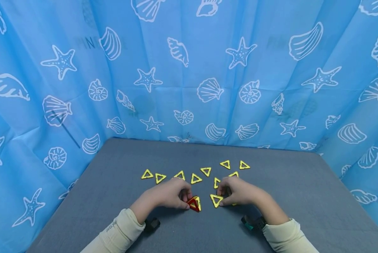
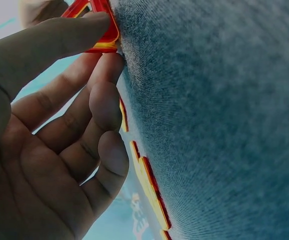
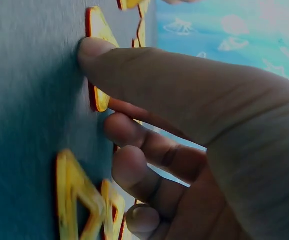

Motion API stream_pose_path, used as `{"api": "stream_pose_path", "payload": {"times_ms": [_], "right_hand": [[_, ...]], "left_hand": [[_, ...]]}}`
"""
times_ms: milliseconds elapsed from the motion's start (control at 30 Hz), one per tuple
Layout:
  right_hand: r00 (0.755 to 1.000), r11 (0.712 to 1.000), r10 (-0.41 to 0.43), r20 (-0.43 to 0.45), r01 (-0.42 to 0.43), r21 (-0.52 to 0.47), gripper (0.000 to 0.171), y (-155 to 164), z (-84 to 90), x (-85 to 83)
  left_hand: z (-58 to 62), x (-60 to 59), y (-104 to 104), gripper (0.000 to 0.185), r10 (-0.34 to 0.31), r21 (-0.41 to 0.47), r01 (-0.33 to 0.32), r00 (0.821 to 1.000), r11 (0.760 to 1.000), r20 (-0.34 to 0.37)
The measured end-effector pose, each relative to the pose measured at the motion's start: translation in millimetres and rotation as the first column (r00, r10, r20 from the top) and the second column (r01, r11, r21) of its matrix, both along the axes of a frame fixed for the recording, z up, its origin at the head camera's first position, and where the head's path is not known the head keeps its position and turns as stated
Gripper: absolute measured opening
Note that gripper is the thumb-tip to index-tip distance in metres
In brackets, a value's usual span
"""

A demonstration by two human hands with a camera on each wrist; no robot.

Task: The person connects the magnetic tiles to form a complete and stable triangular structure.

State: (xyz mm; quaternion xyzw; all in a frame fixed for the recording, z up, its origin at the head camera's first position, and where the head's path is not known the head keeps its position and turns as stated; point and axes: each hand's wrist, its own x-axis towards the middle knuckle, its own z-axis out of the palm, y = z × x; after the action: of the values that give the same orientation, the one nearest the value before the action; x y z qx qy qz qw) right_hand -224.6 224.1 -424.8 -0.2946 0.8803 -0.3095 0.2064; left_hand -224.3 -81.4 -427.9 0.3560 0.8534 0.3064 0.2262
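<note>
My left hand [image 1: 171, 193] pinches a red triangular frame tile [image 1: 195, 209] between thumb and fingers, just above the grey table. A yellow triangular tile [image 1: 199, 203] leans against its right side, standing up with it. In the left wrist view the thumb presses on the red tile [image 2: 107, 36], while the other fingers curl loosely below. To the right, my right hand [image 1: 239, 191] pinches a flat-lying yellow triangle tile [image 1: 216, 196] by its edge. The right wrist view has the thumb over this tile [image 3: 102, 100], its index finger mostly hidden behind.
Several yellow triangle tiles lie scattered beyond the hands, among them one at the left [image 1: 147, 174] and one at the far right [image 1: 244, 165]. Others are partly hidden by the right hand. A blue shell-patterned curtain [image 1: 182, 88] hangs behind the grey table [image 1: 128, 154].
</note>
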Motion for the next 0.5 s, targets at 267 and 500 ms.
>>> {"api": "stream_pose_path", "payload": {"times_ms": [267, 500], "right_hand": [[0.998, 0.999, 0.038, -0.045, -0.039, -0.013, 0.020, -13.9, -4.9, 4.7], [0.998, 0.999, 0.043, -0.049, -0.044, -0.027, 0.017, -22.0, -5.9, 8.2]], "left_hand": [[1.7, 1.9, 1.7, 0.012, -0.006, 0.000, 0.006, 1.000, 1.000, 0.008], [2.9, 3.6, 3.2, 0.008, -0.029, 0.006, 0.029, 1.000, 1.000, 0.001]]}}
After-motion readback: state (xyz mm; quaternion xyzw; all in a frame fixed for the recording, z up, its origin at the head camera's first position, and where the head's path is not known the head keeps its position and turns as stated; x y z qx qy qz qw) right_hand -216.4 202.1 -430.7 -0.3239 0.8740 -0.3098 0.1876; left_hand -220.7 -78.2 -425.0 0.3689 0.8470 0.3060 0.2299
